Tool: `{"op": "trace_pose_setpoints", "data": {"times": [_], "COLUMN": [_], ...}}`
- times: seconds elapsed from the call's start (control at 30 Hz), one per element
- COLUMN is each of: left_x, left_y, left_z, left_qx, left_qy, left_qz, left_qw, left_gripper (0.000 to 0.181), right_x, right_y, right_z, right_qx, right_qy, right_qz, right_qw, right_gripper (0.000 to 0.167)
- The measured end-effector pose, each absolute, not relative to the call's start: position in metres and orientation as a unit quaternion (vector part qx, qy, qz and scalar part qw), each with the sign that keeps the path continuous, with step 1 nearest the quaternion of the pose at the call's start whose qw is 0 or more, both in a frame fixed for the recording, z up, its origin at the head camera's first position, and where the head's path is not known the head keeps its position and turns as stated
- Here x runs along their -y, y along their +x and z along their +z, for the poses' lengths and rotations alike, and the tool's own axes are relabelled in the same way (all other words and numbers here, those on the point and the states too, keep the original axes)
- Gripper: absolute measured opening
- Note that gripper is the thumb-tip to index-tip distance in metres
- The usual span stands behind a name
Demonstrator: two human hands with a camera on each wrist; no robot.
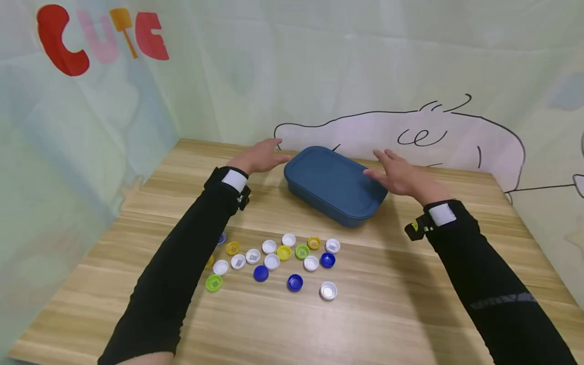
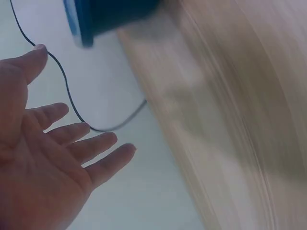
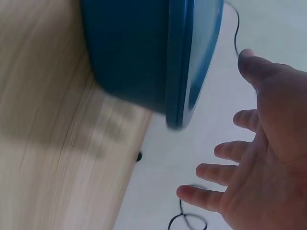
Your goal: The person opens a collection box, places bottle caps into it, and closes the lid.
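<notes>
A dark blue box with a lid (image 1: 335, 182) sits on the wooden table, turned at an angle. To its left is my left hand (image 1: 260, 156), fingers extended; in the left wrist view this hand (image 2: 48, 158) shows a bare palm, apart from the box (image 2: 120, 14). My right hand (image 1: 399, 175) is beyond the box's right end with fingers spread. The right wrist view shows that hand (image 3: 268, 153) holding nothing, a gap between it and the box (image 3: 134, 52). In front of the box lie several bottle caps, among them a yellow cap (image 1: 283, 253) and a blue cap (image 1: 294, 283).
Nearest the front is a white cap (image 1: 328, 291); a green cap (image 1: 213, 283) lies at the left of the scattered group. My left forearm partly covers caps at that side. A printed cloth (image 1: 319, 66) hangs along the table's back edge and left side.
</notes>
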State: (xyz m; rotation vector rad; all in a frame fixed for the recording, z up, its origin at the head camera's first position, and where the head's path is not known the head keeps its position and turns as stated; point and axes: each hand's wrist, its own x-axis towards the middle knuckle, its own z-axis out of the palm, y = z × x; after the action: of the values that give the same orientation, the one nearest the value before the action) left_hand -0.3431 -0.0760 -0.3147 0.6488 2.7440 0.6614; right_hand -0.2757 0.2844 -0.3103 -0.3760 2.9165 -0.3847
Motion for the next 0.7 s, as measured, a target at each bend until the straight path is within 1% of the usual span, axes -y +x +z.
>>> {"op": "trace_pose_setpoints", "data": {"times": [0.3, 0.5, 0.7], "left_x": [0.040, 0.015, 0.005], "left_y": [-0.338, -0.331, -0.325], "left_z": [-0.314, -0.317, -0.327], "left_qx": [-0.932, -0.934, -0.939], "left_qy": [0.271, 0.284, 0.293], "left_qz": [0.216, 0.182, 0.123], "left_qw": [0.110, 0.115, 0.128], "left_gripper": [0.064, 0.068, 0.074], "right_x": [-0.253, -0.238, -0.226], "right_y": [-0.263, -0.256, -0.252], "right_z": [-0.313, -0.316, -0.323], "right_qx": [-0.979, -0.976, -0.977], "right_qy": [-0.163, -0.182, -0.179], "right_qz": [-0.099, -0.083, -0.058], "right_qw": [0.068, 0.084, 0.099], "right_gripper": [0.087, 0.094, 0.096]}}
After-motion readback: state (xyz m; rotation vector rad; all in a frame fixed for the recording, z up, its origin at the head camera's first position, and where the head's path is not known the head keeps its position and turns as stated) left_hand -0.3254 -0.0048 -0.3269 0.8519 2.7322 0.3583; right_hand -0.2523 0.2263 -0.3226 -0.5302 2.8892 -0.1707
